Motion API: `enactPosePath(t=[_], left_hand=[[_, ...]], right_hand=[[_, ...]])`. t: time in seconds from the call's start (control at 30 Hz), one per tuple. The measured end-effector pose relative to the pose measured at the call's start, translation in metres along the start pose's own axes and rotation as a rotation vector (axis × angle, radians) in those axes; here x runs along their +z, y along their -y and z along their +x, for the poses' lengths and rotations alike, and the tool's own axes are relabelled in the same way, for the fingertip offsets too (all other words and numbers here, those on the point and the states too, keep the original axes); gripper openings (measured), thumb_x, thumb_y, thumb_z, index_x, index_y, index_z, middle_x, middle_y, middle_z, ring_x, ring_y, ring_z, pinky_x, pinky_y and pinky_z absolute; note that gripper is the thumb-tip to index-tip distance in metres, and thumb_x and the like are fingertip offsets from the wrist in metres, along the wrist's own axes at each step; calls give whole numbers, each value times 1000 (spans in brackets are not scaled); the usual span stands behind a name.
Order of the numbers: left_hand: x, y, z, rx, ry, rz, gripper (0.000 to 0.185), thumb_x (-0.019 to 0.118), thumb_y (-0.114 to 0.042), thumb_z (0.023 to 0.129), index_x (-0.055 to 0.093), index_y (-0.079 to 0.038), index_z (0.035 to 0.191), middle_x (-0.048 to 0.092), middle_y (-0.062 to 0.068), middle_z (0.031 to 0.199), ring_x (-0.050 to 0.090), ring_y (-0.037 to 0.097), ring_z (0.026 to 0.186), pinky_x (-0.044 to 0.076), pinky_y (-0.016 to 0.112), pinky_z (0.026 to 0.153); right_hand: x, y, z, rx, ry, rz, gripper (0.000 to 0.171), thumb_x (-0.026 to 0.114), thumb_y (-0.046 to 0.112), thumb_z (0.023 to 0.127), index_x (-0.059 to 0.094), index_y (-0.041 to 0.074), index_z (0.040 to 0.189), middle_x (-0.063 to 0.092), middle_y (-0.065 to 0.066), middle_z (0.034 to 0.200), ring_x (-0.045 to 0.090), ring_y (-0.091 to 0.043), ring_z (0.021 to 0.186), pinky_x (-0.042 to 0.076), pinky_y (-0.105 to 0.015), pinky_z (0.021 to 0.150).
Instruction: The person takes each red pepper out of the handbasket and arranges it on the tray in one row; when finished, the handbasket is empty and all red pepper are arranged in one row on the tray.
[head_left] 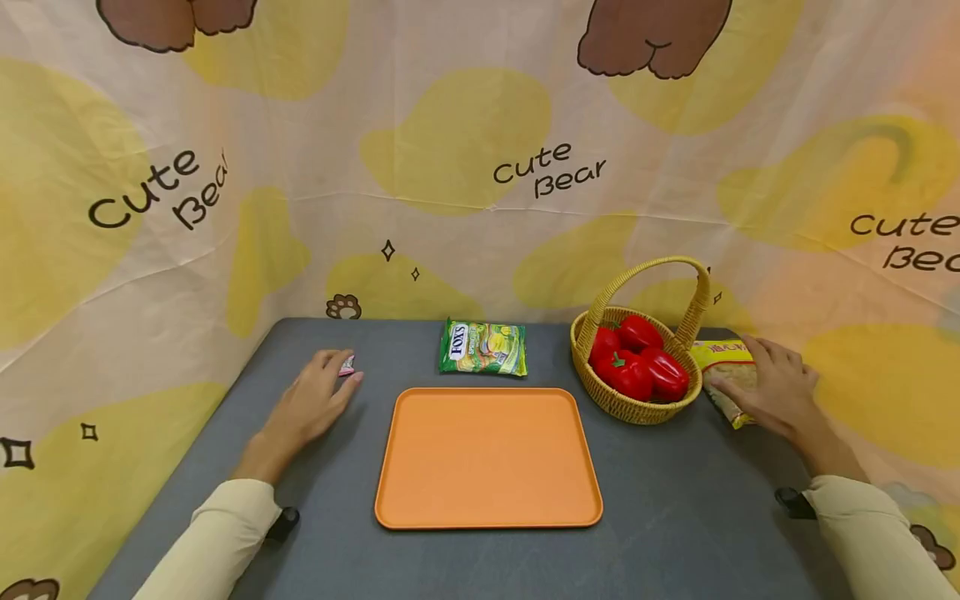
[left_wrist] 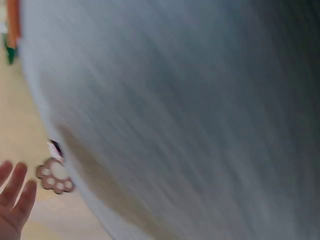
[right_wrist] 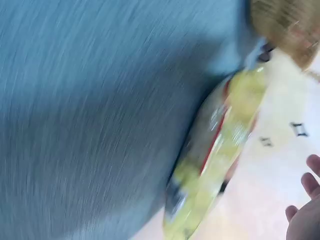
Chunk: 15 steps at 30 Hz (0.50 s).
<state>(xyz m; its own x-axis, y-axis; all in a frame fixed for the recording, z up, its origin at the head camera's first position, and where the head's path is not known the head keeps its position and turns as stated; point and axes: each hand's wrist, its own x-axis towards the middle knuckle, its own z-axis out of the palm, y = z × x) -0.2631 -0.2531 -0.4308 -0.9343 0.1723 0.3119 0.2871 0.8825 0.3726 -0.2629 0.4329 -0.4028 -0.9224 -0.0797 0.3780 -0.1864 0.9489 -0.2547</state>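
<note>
My left hand (head_left: 306, 402) hovers over the left side of the table with its fingers loosely spread, holding nothing. Just beyond it lies a small pink-and-white packet (head_left: 347, 365), partly hidden by the hand; its kind is unclear. In the left wrist view, the left hand's fingers (left_wrist: 16, 187) show at the lower left edge, apart from the packet (left_wrist: 56, 150). On the right, my right hand (head_left: 778, 390) is held with relaxed fingers over a yellow-and-clear food bag (head_left: 723, 352), which it partly covers. The right wrist view shows a gap between those fingers and the bag (right_wrist: 215, 140).
An orange tray (head_left: 487, 458) lies mid-table. Behind it is a green Fox's candy bag (head_left: 483, 348). A woven basket (head_left: 626, 408) with a tall handle holds several red bell peppers (head_left: 632, 375), left of the food bag. Printed cloth (head_left: 457, 142) hangs around the grey table (head_left: 675, 508).
</note>
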Motion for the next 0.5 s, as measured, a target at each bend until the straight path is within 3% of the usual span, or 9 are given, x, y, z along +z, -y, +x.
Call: enactPosePath(t=[0.2, 0.3, 0.5], left_hand=[[-4, -25, -9, -70, 14, -284, 45, 55, -34, 99, 54, -7, 135, 56, 16, 131, 59, 35, 114, 46, 54, 97], [-3, -35, -15, -121, 54, -361, 45, 57, -35, 98, 55, -11, 135, 60, 13, 130, 61, 33, 112, 48, 52, 96], [7, -45, -21, -198, 181, -512, 46, 59, -30, 97, 53, -5, 137, 59, 17, 129, 65, 31, 105, 57, 41, 84]], right_hand=[[2, 36, -2, -48, -113, 106, 85, 75, 43, 80, 36, 11, 149, 40, -32, 137, 32, -56, 121, 21, -74, 89], [3, 55, -1, -109, -162, 142, 79, 78, 38, 79, 44, 9, 144, 46, -28, 134, 38, -52, 120, 22, -74, 92], [8, 89, 2, -113, -78, 159, 80, 76, 46, 79, 44, 14, 145, 46, -25, 135, 38, -49, 122, 21, -77, 87]])
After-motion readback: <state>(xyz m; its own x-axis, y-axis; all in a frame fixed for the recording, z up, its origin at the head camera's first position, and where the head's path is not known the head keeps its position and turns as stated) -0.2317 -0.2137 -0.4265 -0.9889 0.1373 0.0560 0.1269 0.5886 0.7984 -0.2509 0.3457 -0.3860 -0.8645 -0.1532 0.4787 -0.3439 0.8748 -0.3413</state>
